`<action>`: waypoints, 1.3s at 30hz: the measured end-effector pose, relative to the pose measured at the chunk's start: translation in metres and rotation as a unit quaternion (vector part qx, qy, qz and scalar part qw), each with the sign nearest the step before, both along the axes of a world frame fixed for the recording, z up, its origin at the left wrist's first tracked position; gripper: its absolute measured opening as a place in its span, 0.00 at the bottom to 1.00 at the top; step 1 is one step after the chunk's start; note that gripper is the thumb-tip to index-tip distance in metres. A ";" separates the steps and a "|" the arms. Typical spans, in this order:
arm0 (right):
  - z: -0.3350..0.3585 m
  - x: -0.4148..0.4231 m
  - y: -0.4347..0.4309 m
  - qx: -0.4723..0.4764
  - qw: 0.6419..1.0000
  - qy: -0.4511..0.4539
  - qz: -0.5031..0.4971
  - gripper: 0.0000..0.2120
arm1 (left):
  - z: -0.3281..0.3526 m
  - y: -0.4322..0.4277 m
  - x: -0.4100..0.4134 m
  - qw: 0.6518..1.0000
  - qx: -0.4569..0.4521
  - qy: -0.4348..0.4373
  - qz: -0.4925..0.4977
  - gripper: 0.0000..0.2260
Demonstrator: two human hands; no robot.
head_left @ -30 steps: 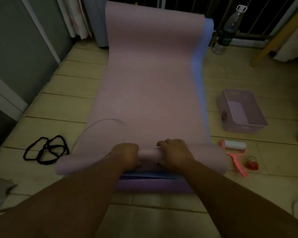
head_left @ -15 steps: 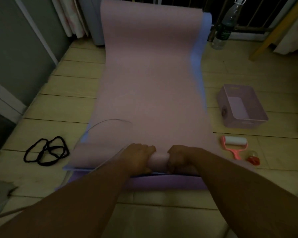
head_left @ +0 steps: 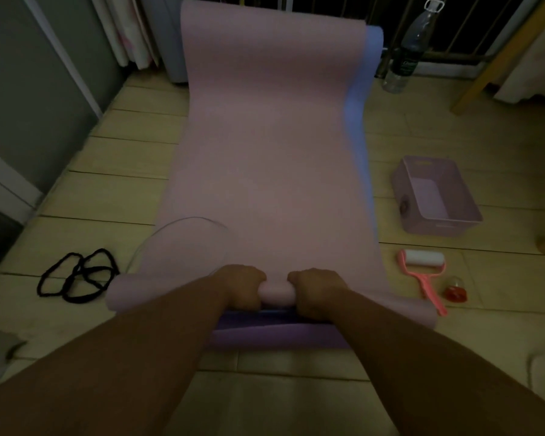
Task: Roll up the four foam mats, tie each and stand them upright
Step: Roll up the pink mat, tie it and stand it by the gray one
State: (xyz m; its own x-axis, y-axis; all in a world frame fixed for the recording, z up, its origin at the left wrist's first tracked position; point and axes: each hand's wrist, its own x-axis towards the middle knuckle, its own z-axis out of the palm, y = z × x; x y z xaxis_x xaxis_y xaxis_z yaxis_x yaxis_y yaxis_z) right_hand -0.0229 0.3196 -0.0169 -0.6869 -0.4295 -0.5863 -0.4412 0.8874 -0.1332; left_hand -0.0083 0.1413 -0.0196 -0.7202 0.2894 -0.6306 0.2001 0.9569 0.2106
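Observation:
A long pink foam mat (head_left: pixel 271 146) lies on the floor and runs away from me, its far end curling up against the wall. Its near end is rolled into a small tube (head_left: pixel 277 294). My left hand (head_left: pixel 243 287) and my right hand (head_left: pixel 315 291) grip that tube side by side at its middle, fingers curled over it. A blue mat (head_left: pixel 357 127) peeks out along the pink mat's right edge, and a purple mat (head_left: pixel 277 336) shows under the roll. Black elastic bands (head_left: pixel 76 276) lie on the floor to the left.
A lilac plastic basket (head_left: pixel 434 196) stands on the floor to the right. A pink lint roller (head_left: pixel 422 265) and a small red bottle (head_left: pixel 455 291) lie near it. A water bottle (head_left: pixel 406 51) stands by the far railing, with a wooden leg (head_left: pixel 497 58) beside it.
The rolled tube has grown a little and its ends have evened out. Both hands stay on its middle, shifting slightly as they turn it forward.

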 end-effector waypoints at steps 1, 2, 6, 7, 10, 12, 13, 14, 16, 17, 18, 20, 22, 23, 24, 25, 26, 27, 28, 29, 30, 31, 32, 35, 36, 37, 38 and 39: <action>0.000 0.000 -0.001 -0.002 1.000 -0.011 -0.010 0.19 | -0.001 -0.001 0.002 1.000 -0.002 0.018 -0.007 0.20; 0.000 -0.001 -0.002 -0.005 1.000 -0.020 -0.022 0.19 | -0.003 -0.003 0.004 0.998 -0.001 0.052 -0.018 0.24; 0.000 -0.009 -0.002 -0.008 0.997 -0.057 -0.050 0.19 | -0.013 -0.008 0.019 0.985 -0.003 0.168 -0.049 0.30; -0.001 -0.011 -0.002 -0.004 0.997 -0.065 -0.046 0.19 | -0.014 -0.007 0.019 0.985 -0.003 0.165 -0.044 0.28; -0.006 -0.012 -0.002 -0.011 0.997 -0.061 -0.038 0.24 | -0.012 -0.006 0.010 0.994 -0.004 0.111 -0.020 0.26; -0.006 -0.011 0.000 -0.025 0.999 0.010 -0.022 0.33 | -0.007 -0.007 0.000 0.996 0.004 0.090 -0.003 0.25; -0.004 -0.011 0.001 -0.026 0.998 0.065 -0.008 0.37 | -0.004 -0.008 -0.004 0.996 0.011 0.084 0.013 0.23; -0.003 -0.011 0.002 -0.026 0.993 0.114 0.010 0.37 | -0.001 -0.008 -0.008 0.996 0.018 0.078 0.029 0.20; -0.003 -0.012 -0.001 -0.014 0.988 0.147 0.045 0.35 | 0.003 -0.007 -0.015 0.996 0.029 0.064 0.049 0.17; -0.004 -0.012 -0.002 -0.003 0.990 0.131 0.048 0.34 | 0.005 -0.006 -0.017 0.997 0.035 0.051 0.054 0.16; -0.005 -0.012 -0.004 0.006 0.994 0.102 0.040 0.34 | 0.005 -0.004 -0.018 0.997 0.040 0.035 0.055 0.16; -0.005 -0.012 -0.007 0.016 0.998 0.051 0.019 0.31 | 0.002 -0.002 -0.017 0.998 0.039 0.000 0.047 0.16; -0.006 -0.011 -0.008 0.020 0.999 0.024 0.017 0.25 | -0.002 -0.002 -0.013 0.999 0.028 -0.021 0.035 0.19; -0.007 -0.011 -0.009 0.016 1.000 0.017 0.017 0.24 | -0.004 -0.002 -0.010 0.999 0.022 -0.018 0.031 0.21; -0.007 -0.010 -0.008 0.009 1.000 0.013 0.016 0.24 | -0.006 -0.002 -0.006 1.000 0.016 0.003 0.027 0.24; -0.007 -0.010 -0.008 0.000 1.000 0.009 0.010 0.23 | -0.008 -0.003 -0.002 0.999 0.009 0.040 0.018 0.27; -0.008 -0.009 -0.007 -0.011 1.000 0.003 0.001 0.23 | -0.011 -0.003 0.003 0.997 0.002 0.081 0.008 0.30; -0.008 -0.010 -0.005 -0.020 1.000 -0.005 -0.005 0.22 | -0.012 -0.002 0.007 0.994 0.001 0.112 0.000 0.30; -0.009 -0.010 -0.004 -0.025 1.000 -0.012 -0.008 0.22 | -0.013 -0.001 0.010 0.992 0.005 0.130 0.001 0.28; -0.010 -0.010 -0.002 -0.025 1.000 -0.012 -0.006 0.23 | -0.012 0.000 0.011 0.991 0.010 0.131 0.007 0.25; -0.011 -0.009 0.000 -0.024 1.000 -0.001 0.000 0.24 | -0.011 0.001 0.010 0.992 0.012 0.123 0.013 0.22; -0.012 -0.008 0.001 -0.028 0.999 0.028 0.008 0.25 | -0.010 0.002 0.006 0.994 0.012 0.112 0.016 0.21; -0.012 -0.006 0.003 -0.036 0.997 0.067 0.018 0.26 | -0.008 0.002 0.001 0.995 0.013 0.101 0.021 0.20; -0.008 -0.002 0.006 -0.057 0.982 0.171 0.048 0.32 | -0.001 -0.001 -0.015 0.996 0.024 0.063 0.052 0.20; -0.006 -0.001 0.006 -0.052 0.981 0.178 0.052 0.33 | 0.000 -0.002 -0.019 0.997 0.032 0.047 0.059 0.19; -0.004 -0.002 0.005 -0.040 0.983 0.170 0.050 0.35 | 0.001 -0.001 -0.021 0.997 0.041 0.029 0.057 0.19; -0.003 -0.003 0.004 -0.024 0.987 0.153 0.044 0.35 | 0.000 -0.001 -0.021 0.997 0.048 0.012 0.054 0.20; -0.002 -0.004 0.002 -0.009 0.990 0.135 0.037 0.33 | -0.001 0.000 -0.019 0.997 0.051 0.002 0.051 0.20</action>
